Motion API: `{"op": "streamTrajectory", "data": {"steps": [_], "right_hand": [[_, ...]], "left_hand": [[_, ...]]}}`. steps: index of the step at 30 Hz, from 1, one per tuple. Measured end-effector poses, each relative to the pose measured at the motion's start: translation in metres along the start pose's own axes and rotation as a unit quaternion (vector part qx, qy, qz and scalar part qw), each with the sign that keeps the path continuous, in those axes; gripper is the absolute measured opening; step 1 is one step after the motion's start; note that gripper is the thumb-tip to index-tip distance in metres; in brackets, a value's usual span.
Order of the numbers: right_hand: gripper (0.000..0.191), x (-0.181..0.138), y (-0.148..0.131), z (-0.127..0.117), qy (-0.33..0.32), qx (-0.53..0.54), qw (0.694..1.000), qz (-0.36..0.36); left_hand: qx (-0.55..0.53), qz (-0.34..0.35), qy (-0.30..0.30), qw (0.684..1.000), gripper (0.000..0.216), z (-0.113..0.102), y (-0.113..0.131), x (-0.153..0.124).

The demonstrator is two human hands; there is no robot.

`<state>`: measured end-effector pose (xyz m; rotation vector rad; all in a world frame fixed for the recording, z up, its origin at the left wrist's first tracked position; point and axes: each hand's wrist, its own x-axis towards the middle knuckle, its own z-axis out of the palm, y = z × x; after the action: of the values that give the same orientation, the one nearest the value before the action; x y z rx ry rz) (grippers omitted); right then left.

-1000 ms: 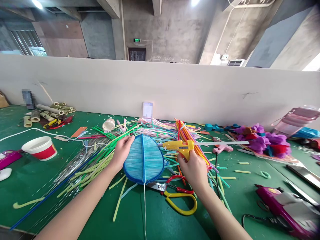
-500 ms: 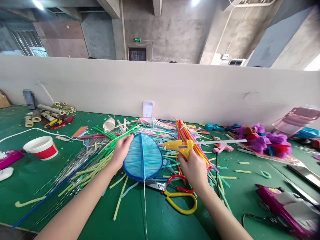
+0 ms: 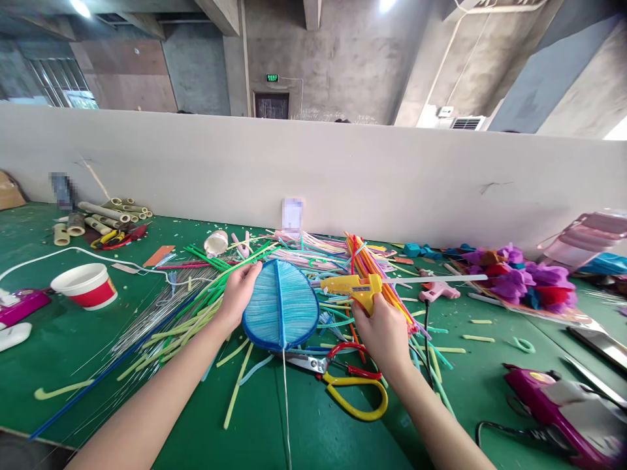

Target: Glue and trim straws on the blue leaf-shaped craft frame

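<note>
A blue leaf shape [image 3: 264, 310], covered in fine strands with a dark blue rim and midrib, is held up over the table by my left hand [image 3: 243, 290], which pinches its upper left edge. From its lower tip a thin wire stem [image 3: 286, 405] runs down toward me. My right hand [image 3: 382, 329] is wrapped round the grip of a yellow glue gun [image 3: 350, 285]. Its nozzle points left, at or very near the leaf's right edge; I cannot tell if they touch. A white glue stick [image 3: 441, 279] juts from its back. Scissors [image 3: 343, 372] with red and yellow handles lie below.
Green pipe cleaners [image 3: 196, 320] and bare wires spread left, an orange bundle [image 3: 372, 261] behind the glue gun. A paper cup [image 3: 85, 287] stands left; purple flowers [image 3: 519, 277] and a magenta power strip [image 3: 553, 405] lie right. A pale partition [image 3: 343, 170] closes the back.
The whole view has shifted slightly. Both hands keep their holds, and the leaf and glue gun stay nearly in the same place relative to each other.
</note>
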<state>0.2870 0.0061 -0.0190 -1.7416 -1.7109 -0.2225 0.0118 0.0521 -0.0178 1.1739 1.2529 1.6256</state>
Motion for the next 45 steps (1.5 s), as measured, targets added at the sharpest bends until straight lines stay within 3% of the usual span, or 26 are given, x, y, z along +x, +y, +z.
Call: {"op": "streamTrajectory", "data": {"steps": [21,45], "right_hand": [[0.023,0.0012,-0.0007,-0.0036,-0.012,-0.001,1.000,0.010],[0.021,0.0009,0.0015,-0.0026,-0.028,-0.012,0.999,0.023]], "left_hand": [[-0.020,-0.012,0.027,0.999,0.045,-0.0031,-0.0036,0.0057],[-0.077,-0.052,0.038,0.995,0.041,-0.0038,-0.0020,0.0083]]}}
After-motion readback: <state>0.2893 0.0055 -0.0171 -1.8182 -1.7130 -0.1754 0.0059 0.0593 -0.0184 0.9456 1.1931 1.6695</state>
